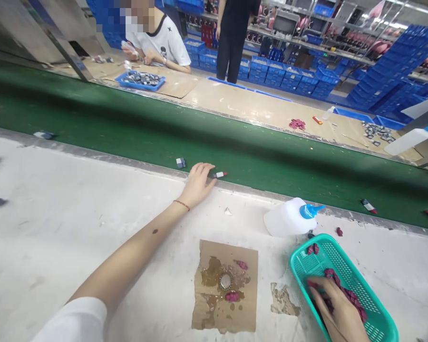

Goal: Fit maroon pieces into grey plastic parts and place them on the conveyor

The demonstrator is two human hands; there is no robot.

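My left hand (199,184) reaches to the near edge of the green conveyor belt (146,142). Its thumb and fingers close around the dark end of a small piece with a white middle and red tip (220,175). Inside a green plastic basket (380,304), my right hand (342,311) is bent over small dark-red pieces (355,299), with one red piece (311,283) at its fingertips. Between the hands lies a glue-stained cardboard sheet (244,313), bearing a bottle cap (226,281) and two dark-red pieces (231,296).
A white squeeze bottle (287,218) with a blue nozzle lies tilted beside the basket. Several small assembled pieces (369,205) rest along the belt. Across it, a person in a white shirt (174,40) sits near a blue tray (142,86); another stands behind.
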